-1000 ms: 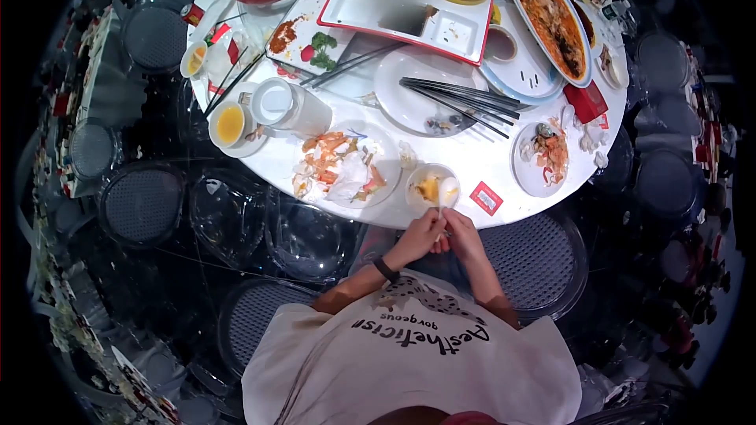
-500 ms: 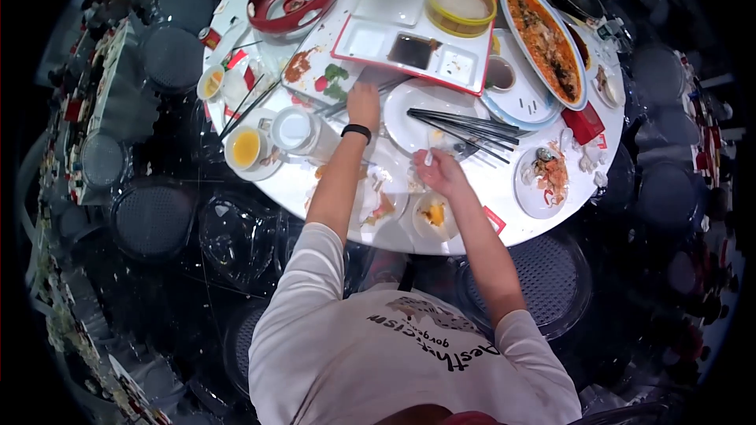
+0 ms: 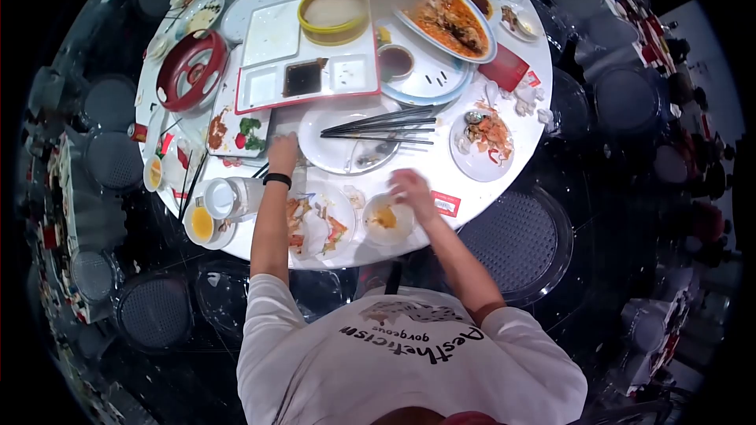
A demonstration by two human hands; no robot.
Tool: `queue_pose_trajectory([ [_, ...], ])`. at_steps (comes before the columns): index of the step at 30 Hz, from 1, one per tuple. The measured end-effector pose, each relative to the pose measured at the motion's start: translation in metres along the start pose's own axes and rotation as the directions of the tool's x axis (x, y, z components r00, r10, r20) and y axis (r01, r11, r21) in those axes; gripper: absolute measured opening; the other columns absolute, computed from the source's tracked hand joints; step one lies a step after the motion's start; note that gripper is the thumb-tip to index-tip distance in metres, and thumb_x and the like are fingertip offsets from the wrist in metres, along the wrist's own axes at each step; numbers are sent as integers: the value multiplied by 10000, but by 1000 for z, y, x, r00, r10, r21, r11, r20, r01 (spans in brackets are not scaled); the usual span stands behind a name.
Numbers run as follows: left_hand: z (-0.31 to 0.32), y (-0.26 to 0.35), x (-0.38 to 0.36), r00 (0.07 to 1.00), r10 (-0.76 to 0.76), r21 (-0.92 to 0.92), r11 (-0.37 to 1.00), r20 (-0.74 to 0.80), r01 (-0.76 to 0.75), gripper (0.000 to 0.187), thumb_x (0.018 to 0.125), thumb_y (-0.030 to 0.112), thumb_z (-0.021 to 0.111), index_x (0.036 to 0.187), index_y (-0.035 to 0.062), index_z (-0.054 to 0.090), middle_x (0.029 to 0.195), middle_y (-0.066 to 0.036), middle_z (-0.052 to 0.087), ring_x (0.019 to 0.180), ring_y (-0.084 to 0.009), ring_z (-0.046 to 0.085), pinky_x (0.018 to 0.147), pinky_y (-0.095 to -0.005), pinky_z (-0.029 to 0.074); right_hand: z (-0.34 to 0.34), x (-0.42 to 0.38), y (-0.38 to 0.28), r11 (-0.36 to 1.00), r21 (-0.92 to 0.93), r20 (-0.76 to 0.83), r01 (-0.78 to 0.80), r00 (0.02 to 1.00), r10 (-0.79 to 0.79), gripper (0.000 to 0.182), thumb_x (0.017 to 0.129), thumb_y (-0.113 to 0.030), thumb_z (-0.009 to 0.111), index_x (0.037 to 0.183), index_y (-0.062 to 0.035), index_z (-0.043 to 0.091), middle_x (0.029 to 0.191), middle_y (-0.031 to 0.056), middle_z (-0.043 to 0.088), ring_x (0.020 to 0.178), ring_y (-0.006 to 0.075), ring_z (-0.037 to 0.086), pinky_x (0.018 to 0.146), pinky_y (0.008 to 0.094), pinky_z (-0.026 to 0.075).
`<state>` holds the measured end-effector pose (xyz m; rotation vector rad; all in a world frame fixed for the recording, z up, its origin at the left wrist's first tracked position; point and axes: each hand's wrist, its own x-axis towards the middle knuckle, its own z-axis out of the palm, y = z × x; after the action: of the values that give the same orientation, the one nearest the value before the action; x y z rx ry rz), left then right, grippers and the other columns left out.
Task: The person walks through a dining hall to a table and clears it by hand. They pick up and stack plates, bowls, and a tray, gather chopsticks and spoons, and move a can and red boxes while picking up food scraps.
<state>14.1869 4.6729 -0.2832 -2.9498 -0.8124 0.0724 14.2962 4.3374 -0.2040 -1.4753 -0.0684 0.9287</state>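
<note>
My left hand (image 3: 282, 151), with a black band at the wrist, has its fingers curled at the dark chopsticks (image 3: 262, 170), whose ends show beside the hand. Left of it stands a rectangular white plate (image 3: 223, 120) with red crumbs and green garnish. A clear plastic jug (image 3: 246, 198) is close to my left forearm. My right hand (image 3: 413, 191) is smeared by motion, just above and right of a small bowl (image 3: 387, 222) with yellow remains. Several black chopsticks (image 3: 378, 123) lie across a round white plate (image 3: 313, 159) between my hands.
A sectioned red-edged tray (image 3: 260, 101) carries a yellow round container (image 3: 334, 14). An oval fish dish (image 3: 441, 16) overlaps another plate at the back right. A plate of scraps (image 3: 482, 146) sits right. Stools (image 3: 516, 240) stand around the table.
The view has shifted, so the table sits further left and lower. My right hand has moved toward the small bowl; the white bit seen at its fingers no longer shows.
</note>
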Motion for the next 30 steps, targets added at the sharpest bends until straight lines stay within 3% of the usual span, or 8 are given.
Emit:
queue_pose_trajectory([
  [4, -30, 13, -17, 997, -27, 41, 999, -69, 29, 98, 799, 88, 546, 893, 62, 542, 916, -131, 555, 908, -293, 566, 670, -352, 518, -147, 41, 46, 767, -641, -660, 28, 489, -570, 349, 736, -130, 682, 966, 36, 478, 864, 145, 545, 780, 297, 540, 709, 390, 439],
  [6, -44, 21, -24, 997, -76, 9, 997, -3, 76, 181, 765, 111, 589, 935, 64, 549, 950, -115, 550, 968, -288, 529, 755, -402, 470, -197, 45, 63, 862, -429, -873, -271, 367, -319, 540, 669, -218, 751, 1013, 99, 480, 955, 267, 571, 886, 378, 575, 811, 392, 469],
  [11, -21, 24, -29, 992, -107, 93, 989, -64, 113, 310, 712, 128, 655, 989, 73, 527, 999, -101, 535, 977, -299, 524, 757, -471, 448, -229, 49, 47, 972, 235, -615, 6, 775, 144, 160, 842, -130, 597, 842, -3, 500, 589, 98, 582, 407, 161, 535, 352, 265, 414],
  [16, -35, 23, -41, 985, -170, 63, 983, -16, 171, 347, 713, 120, 661, 1011, 72, 491, 1022, -105, 521, 984, -317, 530, 737, -484, 483, -233, 27, -49, 912, -403, -569, 73, 760, -313, 165, 868, -136, 513, 863, 28, 526, 584, 119, 596, 448, 177, 576, 373, 301, 435],
  [22, -5, 20, -45, 970, -120, 277, 944, -211, 177, 144, 814, 124, 534, 954, 137, 503, 946, -42, 513, 912, -232, 522, 720, -407, 472, -185, 19, -131, -262, -954, 61, -146, 760, -647, 229, 861, -203, 501, 957, 5, 486, 581, 180, 600, 514, 362, 607, 465, 445, 488],
  [24, -8, 19, -45, 972, -120, 270, 947, -204, 174, 133, 816, 131, 533, 946, 138, 503, 945, -41, 513, 910, -229, 521, 723, -402, 471, -183, 14, -136, -297, -944, 75, -143, 784, -616, 222, 852, -193, 514, 962, -2, 483, 595, 179, 605, 519, 350, 609, 458, 437, 483],
  [26, -8, 13, -44, 975, -144, 284, 940, -169, 188, 125, 826, 139, 526, 949, 137, 506, 947, -44, 517, 920, -238, 524, 711, -403, 482, -186, 4, -136, -202, -965, 8, -167, 750, -661, 204, 847, -168, 523, 967, -6, 492, 596, 160, 609, 484, 291, 607, 422, 391, 472],
  [30, -3, -1, -43, 981, -170, 215, 959, -96, 187, 136, 834, 130, 522, 969, 123, 512, 962, -59, 522, 930, -265, 534, 668, -408, 506, -214, -32, -75, 944, -327, -452, 35, 872, -189, 163, 881, -115, 493, 991, 0, 528, 582, 99, 589, 468, 150, 576, 422, 264, 466],
])
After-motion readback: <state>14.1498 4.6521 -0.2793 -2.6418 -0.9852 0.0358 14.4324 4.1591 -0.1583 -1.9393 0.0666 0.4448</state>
